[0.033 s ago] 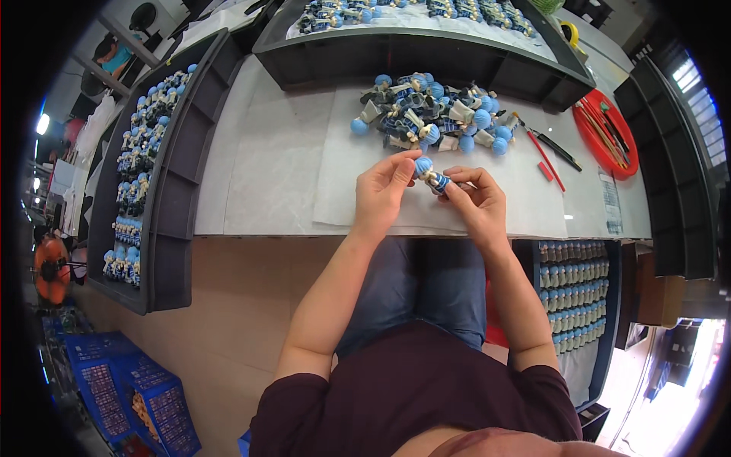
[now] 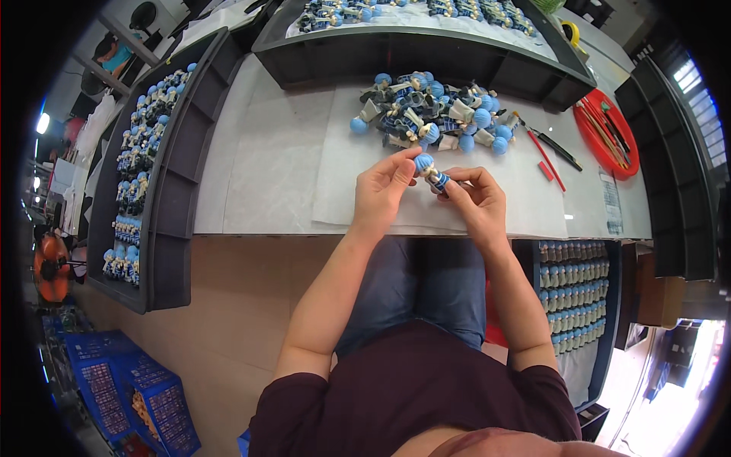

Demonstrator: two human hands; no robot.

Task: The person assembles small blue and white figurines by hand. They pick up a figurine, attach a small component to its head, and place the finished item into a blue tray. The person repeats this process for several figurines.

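Observation:
Between my hands, just above the near part of the table, is a small figurine (image 2: 436,179) with a ribbed light-blue head and a dark-blue and white body. My right hand (image 2: 480,202) is closed around its lower body, thumb on top. With thumb and fingertips drawn together, my left hand (image 2: 383,189) pinches at the side of the blue head. The figurine lies tilted, its head toward my left hand. Its lower end is hidden by my right fingers. Just beyond my hands is a heap of similar figurines (image 2: 415,114), lying in all directions.
Behind the heap stands a large black tray (image 2: 426,61) of figurines. Another black tray (image 2: 171,206) is at the left. On the right are a red-handled brush (image 2: 548,156), a black pen-like tool (image 2: 560,151) and a red dish (image 2: 582,133) of tools. Below the table's right edge sits a figurine-filled crate (image 2: 601,365).

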